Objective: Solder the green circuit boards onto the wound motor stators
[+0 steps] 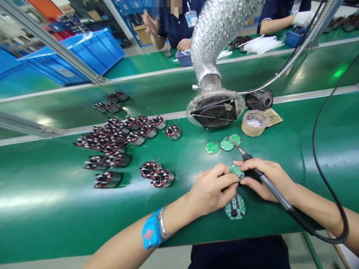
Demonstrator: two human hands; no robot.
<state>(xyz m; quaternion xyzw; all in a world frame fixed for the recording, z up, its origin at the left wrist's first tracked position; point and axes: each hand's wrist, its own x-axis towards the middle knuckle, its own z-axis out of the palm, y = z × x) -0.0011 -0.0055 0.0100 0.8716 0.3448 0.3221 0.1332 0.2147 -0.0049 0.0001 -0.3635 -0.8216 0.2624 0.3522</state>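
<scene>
Both hands (211,188) (270,179) hold a circuit board (237,172) near a pot (251,130) of silvery material (254,121).

A bright blue wristband (152,229) with a diamond-shaped mark circles the left wrist (176,216), beside a shiny silver-coloured metal bangle (162,224). The dark navy cloth garment (241,256) looks plain.

Held green board (237,171) — partly covered, silver duct (217,35) — cropped at top

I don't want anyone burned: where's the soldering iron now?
In the head view, right of centre, the soldering iron lies across the right hand, its tip at two overlapping green boards.
</scene>
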